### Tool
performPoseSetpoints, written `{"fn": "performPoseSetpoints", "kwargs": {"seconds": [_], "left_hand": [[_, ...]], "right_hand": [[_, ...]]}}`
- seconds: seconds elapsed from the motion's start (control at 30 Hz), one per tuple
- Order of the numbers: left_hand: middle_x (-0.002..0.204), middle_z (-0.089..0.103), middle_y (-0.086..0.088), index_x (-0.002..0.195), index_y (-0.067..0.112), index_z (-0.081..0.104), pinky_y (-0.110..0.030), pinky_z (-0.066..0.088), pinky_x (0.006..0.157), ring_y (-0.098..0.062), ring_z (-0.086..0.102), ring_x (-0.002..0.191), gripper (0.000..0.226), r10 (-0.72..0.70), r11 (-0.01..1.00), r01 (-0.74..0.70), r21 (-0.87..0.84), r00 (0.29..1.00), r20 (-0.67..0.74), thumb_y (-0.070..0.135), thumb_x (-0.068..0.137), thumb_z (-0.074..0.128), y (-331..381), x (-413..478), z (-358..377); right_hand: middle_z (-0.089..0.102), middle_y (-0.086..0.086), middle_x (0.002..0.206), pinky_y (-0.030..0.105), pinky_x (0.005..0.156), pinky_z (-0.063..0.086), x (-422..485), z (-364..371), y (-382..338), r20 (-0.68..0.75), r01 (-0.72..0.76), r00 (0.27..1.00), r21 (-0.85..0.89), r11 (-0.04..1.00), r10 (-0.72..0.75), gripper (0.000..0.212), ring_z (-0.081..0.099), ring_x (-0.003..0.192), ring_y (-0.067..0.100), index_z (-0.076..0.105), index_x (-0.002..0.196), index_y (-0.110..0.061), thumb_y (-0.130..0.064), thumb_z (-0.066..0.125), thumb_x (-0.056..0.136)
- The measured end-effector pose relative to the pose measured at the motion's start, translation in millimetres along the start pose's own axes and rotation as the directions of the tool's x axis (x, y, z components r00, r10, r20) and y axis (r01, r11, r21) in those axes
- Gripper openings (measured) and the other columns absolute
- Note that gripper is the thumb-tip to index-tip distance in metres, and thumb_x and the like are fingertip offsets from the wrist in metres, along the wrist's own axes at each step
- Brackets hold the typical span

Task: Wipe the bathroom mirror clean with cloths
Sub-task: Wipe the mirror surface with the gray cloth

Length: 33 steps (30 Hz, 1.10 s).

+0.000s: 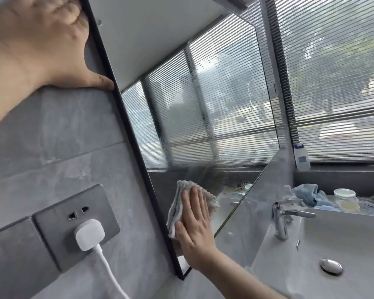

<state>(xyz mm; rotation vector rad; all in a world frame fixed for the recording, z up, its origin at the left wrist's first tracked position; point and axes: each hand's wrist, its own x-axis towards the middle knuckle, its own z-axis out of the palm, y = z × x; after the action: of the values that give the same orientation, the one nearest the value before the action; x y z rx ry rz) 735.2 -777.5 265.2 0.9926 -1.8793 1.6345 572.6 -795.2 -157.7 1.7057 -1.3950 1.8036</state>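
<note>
The black-framed mirror (pixel 203 93) hangs on a grey tiled wall and reflects window blinds; its glass looks streaked and misty near the lower middle. My right hand (pixel 195 229) presses a whitish grey cloth (pixel 181 197) flat against the mirror's lower left corner, fingers straight and spread. My left hand (pixel 45 46) rests on the wall at the upper left, its thumb touching the mirror's black frame (pixel 125 126). It holds nothing.
A grey wall socket (pixel 73 223) with a white plug (pixel 89 234) and cable sits left of the mirror. The white basin (pixel 343 244) with a chrome tap (pixel 283 216) lies at the lower right. A blue cloth (pixel 311 195), jars and a white bottle (pixel 301 156) stand behind it.
</note>
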Motion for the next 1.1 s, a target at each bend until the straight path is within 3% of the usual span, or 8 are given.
{"fn": "performPoseSetpoints", "kwargs": {"seconds": [0.2, 0.3, 0.37, 0.43, 0.5, 0.63, 0.83, 1.1], "left_hand": [[0.152, 0.038, -0.022, 0.138, -0.004, 0.041, -0.054, 0.019, 0.117, -0.033, 0.032, 0.143, 0.129, 0.014, 0.998, -0.013, 0.055, 1.000, -0.022, 0.097, 0.059, 0.031, 18, -20, 2], [0.157, 0.032, -0.021, 0.144, -0.004, 0.037, -0.052, 0.013, 0.120, -0.031, 0.025, 0.148, 0.134, 0.007, 0.996, -0.008, 0.091, 1.000, 0.020, 0.099, 0.059, 0.024, 32, -35, -5], [0.158, 0.030, -0.021, 0.147, -0.005, 0.033, -0.051, 0.010, 0.121, -0.031, 0.022, 0.149, 0.135, 0.003, 0.995, -0.008, 0.097, 0.999, 0.052, 0.098, 0.061, 0.024, 38, -41, -8], [0.159, 0.029, -0.021, 0.149, -0.004, 0.031, -0.050, 0.009, 0.122, -0.031, 0.021, 0.150, 0.135, -0.003, 0.995, -0.003, 0.104, 0.998, 0.057, 0.098, 0.061, 0.022, 41, -44, -12], [0.159, 0.028, -0.021, 0.149, -0.004, 0.030, -0.050, 0.009, 0.121, -0.031, 0.021, 0.150, 0.134, -0.002, 0.992, -0.006, 0.122, 0.998, 0.065, 0.097, 0.061, 0.021, 43, -46, -15], [0.158, 0.029, -0.022, 0.147, -0.005, 0.033, -0.048, 0.009, 0.121, -0.031, 0.022, 0.149, 0.130, -0.004, 0.996, -0.003, 0.090, 0.997, 0.071, 0.095, 0.064, 0.030, 45, -48, -19], [0.158, 0.032, -0.021, 0.148, -0.004, 0.034, -0.049, 0.010, 0.121, -0.031, 0.024, 0.149, 0.130, -0.004, 0.997, -0.002, 0.080, 0.997, 0.081, 0.095, 0.063, 0.028, 45, -48, -21], [0.161, 0.027, -0.015, 0.152, 0.002, 0.029, -0.050, 0.009, 0.123, -0.028, 0.020, 0.151, 0.130, -0.020, 0.995, 0.012, 0.095, 0.996, 0.083, 0.098, 0.063, 0.028, 42, -47, -17]], "right_hand": [[-0.008, -0.008, 0.165, 0.026, 0.121, -0.012, 11, -16, 18, 0.131, -0.038, 0.991, 0.007, 0.999, 0.036, 0.067, -0.012, 0.152, 0.009, -0.008, 0.153, -0.044, -0.049, 0.028, 0.097], [-0.001, -0.010, 0.165, 0.027, 0.122, -0.007, 55, -18, 42, 0.004, -0.319, 0.948, 0.053, 0.946, 0.319, 0.071, -0.008, 0.151, 0.003, 0.005, 0.155, -0.035, -0.057, 0.022, 0.090], [0.007, 0.001, 0.166, 0.028, 0.123, -0.006, 68, -15, 55, 0.007, -0.428, 0.904, 0.016, 0.904, 0.428, 0.074, 0.000, 0.153, 0.013, 0.012, 0.158, -0.020, -0.056, 0.014, 0.093], [0.004, 0.010, 0.167, 0.026, 0.120, -0.011, 66, -5, 58, 0.066, -0.415, 0.905, -0.079, 0.906, 0.420, 0.071, 0.000, 0.154, 0.021, 0.005, 0.159, -0.018, -0.056, 0.002, 0.099], [-0.009, 0.000, 0.166, 0.030, 0.122, -0.011, 52, 2, 38, 0.031, -0.446, 0.895, 0.008, 0.895, 0.446, 0.068, -0.009, 0.153, 0.013, -0.010, 0.155, -0.035, -0.065, -0.001, 0.095], [-0.024, -0.010, 0.162, 0.027, 0.120, -0.017, -3, 1, -3, 0.119, -0.338, 0.936, 0.056, 0.939, 0.330, 0.075, -0.024, 0.148, 0.004, -0.010, 0.157, -0.024, -0.057, 0.008, 0.092], [-0.021, -0.005, 0.165, 0.031, 0.121, -0.013, -94, 15, -12, 0.181, -0.200, 0.962, -0.034, 0.979, 0.203, 0.068, -0.016, 0.152, 0.019, -0.017, 0.156, -0.030, -0.041, 0.021, 0.101], [-0.008, 0.008, 0.166, 0.039, 0.123, -0.007, 5, -11, -39, 0.189, 0.112, 0.977, -0.059, 0.992, -0.099, 0.064, -0.007, 0.154, 0.026, -0.010, 0.158, -0.028, -0.046, 0.021, 0.104]]}}
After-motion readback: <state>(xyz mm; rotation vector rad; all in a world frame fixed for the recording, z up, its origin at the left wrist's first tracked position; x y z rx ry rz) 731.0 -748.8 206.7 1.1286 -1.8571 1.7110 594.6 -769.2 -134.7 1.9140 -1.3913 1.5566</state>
